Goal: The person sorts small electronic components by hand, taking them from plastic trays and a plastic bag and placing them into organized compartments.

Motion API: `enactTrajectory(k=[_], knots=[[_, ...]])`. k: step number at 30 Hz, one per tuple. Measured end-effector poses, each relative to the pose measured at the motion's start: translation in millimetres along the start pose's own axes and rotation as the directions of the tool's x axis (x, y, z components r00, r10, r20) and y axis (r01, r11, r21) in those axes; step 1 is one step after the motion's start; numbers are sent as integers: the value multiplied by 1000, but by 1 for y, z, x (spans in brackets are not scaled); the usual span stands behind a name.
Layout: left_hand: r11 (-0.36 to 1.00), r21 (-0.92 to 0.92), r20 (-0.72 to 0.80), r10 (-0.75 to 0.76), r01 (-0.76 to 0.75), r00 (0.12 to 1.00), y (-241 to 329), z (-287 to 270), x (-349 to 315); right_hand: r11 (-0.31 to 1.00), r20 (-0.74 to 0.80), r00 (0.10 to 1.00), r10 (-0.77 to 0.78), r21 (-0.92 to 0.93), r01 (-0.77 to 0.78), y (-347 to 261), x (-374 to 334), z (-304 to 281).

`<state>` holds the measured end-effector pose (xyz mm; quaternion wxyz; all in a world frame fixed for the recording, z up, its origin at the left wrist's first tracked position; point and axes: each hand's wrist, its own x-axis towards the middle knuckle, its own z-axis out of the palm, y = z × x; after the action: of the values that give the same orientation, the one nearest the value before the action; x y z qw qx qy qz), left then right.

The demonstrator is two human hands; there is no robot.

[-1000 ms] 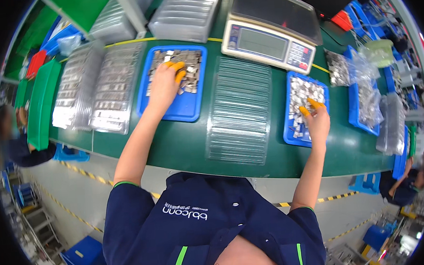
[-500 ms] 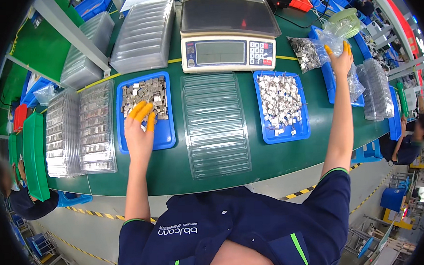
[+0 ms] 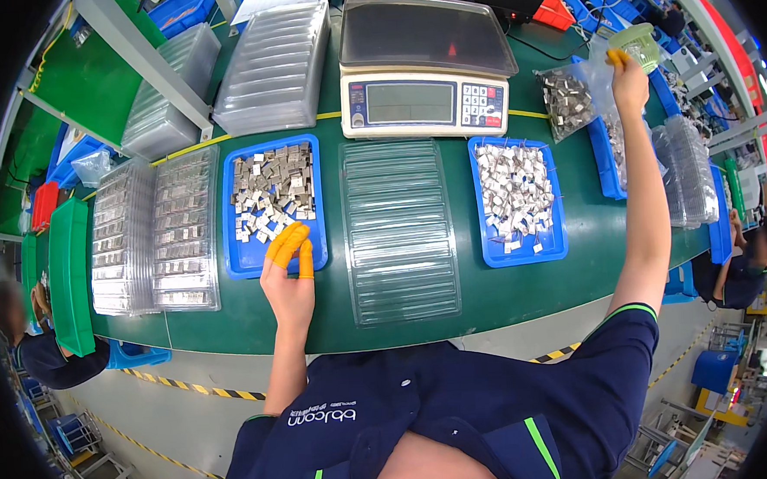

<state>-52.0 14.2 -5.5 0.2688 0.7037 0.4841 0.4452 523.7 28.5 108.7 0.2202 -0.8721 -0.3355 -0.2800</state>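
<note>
My left hand (image 3: 289,283), with yellow finger cots, hovers at the near rim of a blue tray (image 3: 235,263). Its fingers are stretched forward and slightly bent, and nothing shows in them. Small flat grey and white parts (image 3: 272,180) lie in that tray. At the far right, my right hand (image 3: 630,88), also in yellow finger cots, pinches the top of a clear plastic bag (image 3: 598,70). A second clear bag of grey parts (image 3: 567,100) lies beside it. White parts with thin leads (image 3: 515,189) fill another blue tray (image 3: 497,258) right of the middle.
A clear ribbed plastic tray (image 3: 400,230) lies between the blue trays. Behind it stands a weighing scale (image 3: 428,103). Stacks of clear trays (image 3: 184,233) stand left, others (image 3: 275,67) at the back and right. A green basket (image 3: 638,46) sits far right. Co-workers (image 3: 740,264) are at both sides.
My left hand has drawn back from the grey parts to the tray's near rim. My right hand has moved slightly farther away, its fingers closing on the bag. Parts have spread toward the tray's near side.
</note>
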Motion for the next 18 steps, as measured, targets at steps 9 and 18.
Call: enactTrajectory(k=[9, 18], knots=[[952, -305, 119, 45, -7, 992, 29, 12, 6, 813, -213, 925, -316, 441, 379, -109, -28, -131], [100, -884, 463, 56, 456, 885, 14, 19, -1, 246, 99, 777, -622, 966, 73, -255, -156, -200]])
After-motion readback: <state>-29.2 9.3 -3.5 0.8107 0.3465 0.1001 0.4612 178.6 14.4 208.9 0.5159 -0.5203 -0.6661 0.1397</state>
